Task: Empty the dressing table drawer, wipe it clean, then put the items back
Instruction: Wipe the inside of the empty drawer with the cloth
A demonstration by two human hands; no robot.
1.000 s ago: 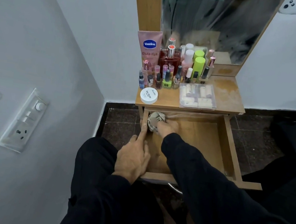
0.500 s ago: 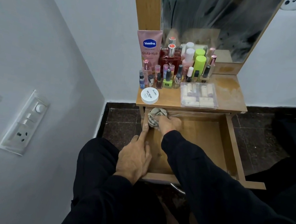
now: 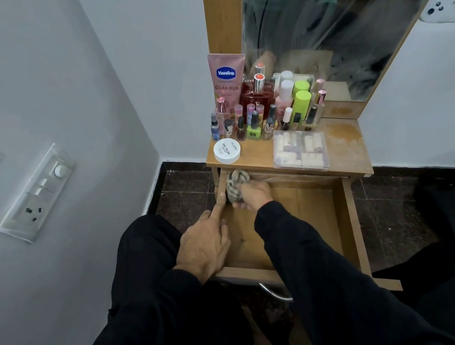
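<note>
Wiping underway in the far-left corner of the drawer [image 3: 294, 227]. Right hand [image 3: 253, 194] curled round a bunched cloth [image 3: 236, 186], pressing it into the angle where the left wall meets the back wall. Left hand [image 3: 203, 246] lies flat along the left wall's top edge, fingers straight, forefinger stretched toward the far end, gripping nothing; judged to be steadying the drawer.

Key relation: the drawer is pulled out toward the person, long axis running near to far. The cloth sits at the far end, so the unwiped floor lies near and right of the right hand. The right hand is the nearer one to that bare floor; its sleeve crosses the drawer on a diagonal. The next stroke would likely be a pull toward the near edge or a sweep right along the back wall.

Materials: drawer is pale wood laminate, smooth, flat bottom, square thin walls, nothing visible inside but hand and cloth. Cloth is soft, crumpled, pale with dark checks or stripes. A curved metal handle [image 3: 277, 293] shows below the drawer front.

The removed items stand on the tabletop [image 3: 347, 156]: a cluster of small glass bottles [image 3: 253, 120], pink tube [image 3: 225, 78], white round jar [image 3: 226, 150], clear plastic box [image 3: 300, 150] of pale rolls. Mirror [image 3: 325, 34] behind, smeared.
</note>
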